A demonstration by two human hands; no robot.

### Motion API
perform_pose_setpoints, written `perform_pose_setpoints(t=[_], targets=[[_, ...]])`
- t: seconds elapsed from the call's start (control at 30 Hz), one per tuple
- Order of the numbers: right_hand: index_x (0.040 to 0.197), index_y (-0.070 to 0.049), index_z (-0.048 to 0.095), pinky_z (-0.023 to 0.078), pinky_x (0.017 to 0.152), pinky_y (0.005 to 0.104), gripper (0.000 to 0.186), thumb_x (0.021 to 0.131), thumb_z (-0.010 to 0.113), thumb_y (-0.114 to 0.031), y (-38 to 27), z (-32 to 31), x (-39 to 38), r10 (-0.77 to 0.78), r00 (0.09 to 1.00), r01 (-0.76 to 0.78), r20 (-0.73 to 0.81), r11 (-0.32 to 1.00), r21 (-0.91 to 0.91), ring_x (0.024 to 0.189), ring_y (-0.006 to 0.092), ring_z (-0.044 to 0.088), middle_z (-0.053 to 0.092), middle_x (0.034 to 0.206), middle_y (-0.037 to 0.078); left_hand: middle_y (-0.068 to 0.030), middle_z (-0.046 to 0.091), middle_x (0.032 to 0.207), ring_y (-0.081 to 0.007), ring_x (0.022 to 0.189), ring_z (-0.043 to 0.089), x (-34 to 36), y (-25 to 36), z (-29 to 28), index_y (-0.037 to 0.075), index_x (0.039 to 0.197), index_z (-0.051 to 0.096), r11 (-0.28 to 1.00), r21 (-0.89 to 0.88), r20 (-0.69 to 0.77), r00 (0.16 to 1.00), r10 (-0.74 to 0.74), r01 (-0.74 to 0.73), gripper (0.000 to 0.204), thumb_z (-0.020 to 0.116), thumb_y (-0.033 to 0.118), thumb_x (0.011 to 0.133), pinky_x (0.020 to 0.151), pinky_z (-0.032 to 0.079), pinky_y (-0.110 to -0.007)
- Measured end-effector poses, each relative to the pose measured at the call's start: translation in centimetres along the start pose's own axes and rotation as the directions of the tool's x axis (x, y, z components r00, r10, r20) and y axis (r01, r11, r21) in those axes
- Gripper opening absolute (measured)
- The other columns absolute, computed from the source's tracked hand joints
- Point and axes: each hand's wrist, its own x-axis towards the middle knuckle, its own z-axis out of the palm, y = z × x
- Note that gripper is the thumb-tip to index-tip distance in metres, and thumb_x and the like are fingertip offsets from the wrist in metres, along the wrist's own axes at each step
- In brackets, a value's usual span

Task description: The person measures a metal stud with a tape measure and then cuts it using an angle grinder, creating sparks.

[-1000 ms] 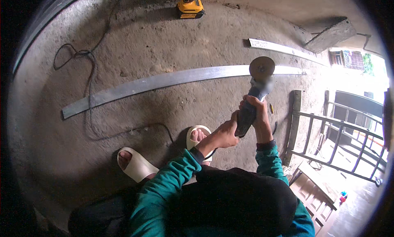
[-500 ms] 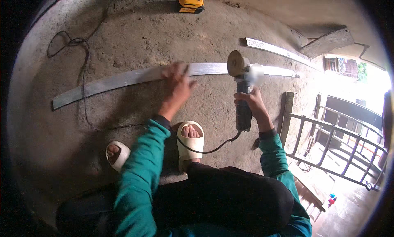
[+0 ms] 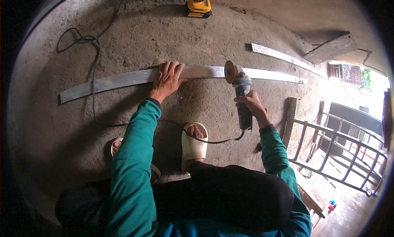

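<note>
My right hand (image 3: 251, 103) is wrapped around the dark body of an angle grinder (image 3: 244, 109), its disc (image 3: 230, 72) raised at the far end. The disc overlaps a long silvery metal bar (image 3: 123, 80) in view; whether the two touch I cannot tell. On the bar, left of the disc, rests my left hand (image 3: 166, 79), fingers over the far edge and thumb at the near side. A black power cord (image 3: 223, 141) leaves the grinder's rear, passes my sandal (image 3: 193, 148) and crosses over the bar's left part.
A yellow-and-black cordless drill (image 3: 199, 8) stands at the far side. A second metal bar (image 3: 283, 58) lies at the far right, near a concrete block (image 3: 334, 48). Dark metal railing (image 3: 324, 148) takes up the right side. Rough concrete floor (image 3: 135, 40) surrounds the bars.
My left hand, blurred before, has come to rest on the bar, slightly farther left. My right hand still holds the grinder, whose disc faces a little differently. The whole view has shifted slightly.
</note>
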Motion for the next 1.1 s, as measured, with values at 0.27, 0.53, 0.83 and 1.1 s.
perform_pose_setpoints(t=[0.27,0.53,0.83,1.1], targets=[[0.093,0.001,0.056,0.051,0.056,0.0307,0.035,0.067,0.076,-0.011,0.5,0.3,0.1,-0.022,1.0,0.022,0.003,0.999,0.026,0.062,0.0164,0.062,0.062,0.073,0.006,-0.0122,0.048,0.116,-0.0343,0.111,0.045,0.6,0.4,-0.6,0.007,0.126,0.051,0.997,-0.063,0.071,0.997,-0.033,0.037,0.057,0.072,0.031,0.079,0.093,0.037,-0.05],[0.098,0.001,0.055,0.051,0.056,0.0309,0.04,0.066,0.076,-0.01,-0.4,-0.6,-1.4,0.063,0.997,-0.059,-0.045,0.995,0.076,0.063,0.0161,0.061,0.059,0.076,0.005,-0.0212,0.043,0.133,-0.0362,0.125,0.04,16.6,-5.4,-1.1,0.004,0.138,0.036,0.931,-0.296,-0.234,0.929,-0.288,0.214,0.098,0.073,0.062,0.068,0.104,0.029,-0.053],[0.094,0.0,0.054,0.051,0.057,0.0294,0.035,0.066,0.074,-0.006,-0.6,-0.5,-2.9,0.058,0.997,-0.043,-0.051,0.967,0.251,0.061,0.0146,0.061,0.059,0.073,0.004,-0.0176,0.055,0.113,-0.0286,0.106,0.056,32.2,-8.2,2.6,-0.005,0.127,0.039,0.689,-0.666,-0.075,0.894,-0.442,0.285,0.093,0.088,0.039,0.061,0.088,0.049,-0.041],[0.099,-0.001,0.052,0.052,0.059,0.031,0.039,0.065,0.071,-0.004,0.7,-0.9,-3.2,0.084,0.995,-0.07,-0.057,0.973,0.222,0.064,0.0166,0.061,0.059,0.078,0.006,-0.0089,0.069,0.084,-0.0186,0.077,0.065,32.4,-10.1,2.1,-0.001,0.091,0.065,0.81,-0.538,-0.303,0.843,-0.445,0.234,0.042,0.085,0.023,0.063,0.07,0.052,-0.037]])
